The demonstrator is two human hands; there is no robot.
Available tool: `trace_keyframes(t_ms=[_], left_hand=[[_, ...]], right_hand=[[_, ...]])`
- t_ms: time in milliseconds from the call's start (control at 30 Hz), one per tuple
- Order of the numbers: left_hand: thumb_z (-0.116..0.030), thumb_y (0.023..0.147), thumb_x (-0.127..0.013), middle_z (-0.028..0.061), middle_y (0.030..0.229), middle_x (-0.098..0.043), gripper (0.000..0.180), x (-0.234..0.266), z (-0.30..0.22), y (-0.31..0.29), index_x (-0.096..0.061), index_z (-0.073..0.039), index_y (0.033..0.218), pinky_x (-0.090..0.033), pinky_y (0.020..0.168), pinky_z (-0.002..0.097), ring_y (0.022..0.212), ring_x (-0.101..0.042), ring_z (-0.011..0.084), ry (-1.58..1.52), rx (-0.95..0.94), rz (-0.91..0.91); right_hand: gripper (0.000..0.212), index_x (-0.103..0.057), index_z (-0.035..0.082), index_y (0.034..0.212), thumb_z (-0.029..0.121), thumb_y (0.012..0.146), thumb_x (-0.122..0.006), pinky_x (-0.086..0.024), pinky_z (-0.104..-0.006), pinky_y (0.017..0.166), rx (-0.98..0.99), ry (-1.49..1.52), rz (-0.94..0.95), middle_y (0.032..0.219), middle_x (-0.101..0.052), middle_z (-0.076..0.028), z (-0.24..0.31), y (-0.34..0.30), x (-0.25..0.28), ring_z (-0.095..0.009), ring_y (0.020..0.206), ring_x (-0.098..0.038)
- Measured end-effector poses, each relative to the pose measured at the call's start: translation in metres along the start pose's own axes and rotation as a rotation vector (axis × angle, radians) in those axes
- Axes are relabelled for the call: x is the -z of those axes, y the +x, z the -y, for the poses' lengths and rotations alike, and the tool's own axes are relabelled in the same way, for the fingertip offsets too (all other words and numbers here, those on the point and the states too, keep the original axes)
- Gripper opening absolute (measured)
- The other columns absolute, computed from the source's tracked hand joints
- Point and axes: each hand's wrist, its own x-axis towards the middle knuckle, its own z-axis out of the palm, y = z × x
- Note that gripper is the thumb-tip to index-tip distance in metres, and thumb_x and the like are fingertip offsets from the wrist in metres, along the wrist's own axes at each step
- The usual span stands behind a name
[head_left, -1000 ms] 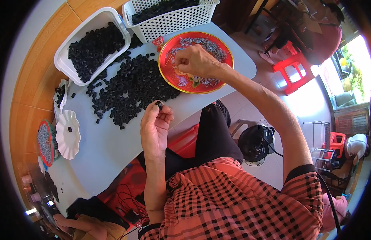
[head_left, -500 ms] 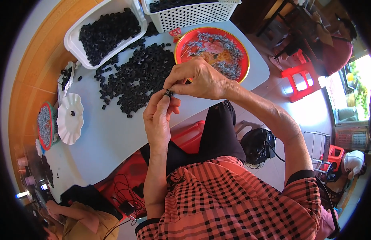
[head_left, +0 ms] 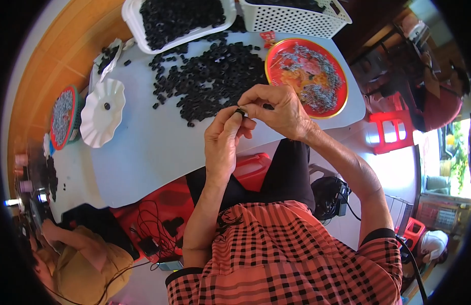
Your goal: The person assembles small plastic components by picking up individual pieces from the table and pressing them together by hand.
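My left hand (head_left: 223, 145) pinches a small black plastic part (head_left: 241, 112) between thumb and fingers, above the table's near edge. My right hand (head_left: 280, 111) meets it there, fingertips closed at the part's top; whatever tiny thing they grip is too small to make out. A dark spot, perhaps another black part (head_left: 268, 107), shows by the right hand's curled fingers. Beyond both hands spreads a loose pile of similar black parts (head_left: 215, 76). Close behind my right hand sits a red round tray (head_left: 271, 66) with a gold rim, holding many small silvery metal pieces.
At the back stand a white tub (head_left: 190, 38) and a white perforated basket (head_left: 296, 24), both with black parts. On the left are a scalloped white dish (head_left: 101, 129) holding one black part and a red-rimmed basket (head_left: 63, 117) of metal pieces. A person (head_left: 88, 254) sits at lower left.
The view has shifted, so the table and its things appear farther right and higher. Both hands stay together at the black part, with the right fingers slightly repositioned.
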Motion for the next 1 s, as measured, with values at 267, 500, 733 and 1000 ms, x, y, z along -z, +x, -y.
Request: trace_keyframes(t_ms=[267, 500, 733, 1000], left_hand=[[-0.014, 0.097, -0.051, 0.0081, 0.083, -0.066, 0.022, 0.034, -0.015, -0.017, -0.06, 0.004, 0.107, -0.045, 0.068, 0.0243, 0.071, -0.055, 0.011, 0.128, -0.082, -0.078], [-0.013, 0.096, -0.051, 0.0073, 0.082, -0.065, 0.021, 0.048, -0.024, -0.027, -0.059, 0.005, 0.105, -0.044, 0.069, 0.0248, 0.07, -0.053, 0.0111, 0.223, -0.161, -0.152], [-0.012, 0.097, -0.051, 0.0122, 0.086, -0.064, 0.025, 0.059, -0.023, -0.029, -0.056, 0.006, 0.112, -0.046, 0.07, 0.0308, 0.077, -0.056, 0.017, 0.196, -0.141, -0.09], [-0.011, 0.096, -0.049, 0.0091, 0.087, -0.064, 0.022, 0.051, -0.028, -0.019, -0.058, 0.006, 0.108, -0.044, 0.071, 0.025, 0.075, -0.053, 0.012, 0.052, -0.094, -0.153]], right_hand=[[0.008, -0.067, -0.001, 0.086, 0.006, 0.083, -0.066, -0.052, -0.028, 0.061, 0.151, -0.071, 0.193, 0.071, -0.067, -0.008, 0.007, 0.038, -0.03, -0.014, 0.063, -0.064], [0.014, -0.066, 0.0, 0.09, 0.002, 0.077, -0.064, -0.054, -0.0372, 0.067, 0.633, -0.32, 0.221, 0.084, -0.067, -0.012, -0.006, 0.12, -0.075, -0.031, 0.074, -0.066], [0.007, -0.062, 0.002, 0.08, 0.002, 0.074, -0.061, -0.052, -0.0406, 0.066, 0.574, -0.763, 0.481, 0.078, -0.064, -0.01, -0.001, 0.137, -0.102, -0.031, 0.075, -0.064], [0.015, -0.062, 0.001, 0.086, 0.002, 0.071, -0.062, -0.052, -0.0397, 0.061, 0.461, -0.477, 0.253, 0.077, -0.063, -0.011, -0.02, 0.09, -0.054, -0.031, 0.069, -0.064]])
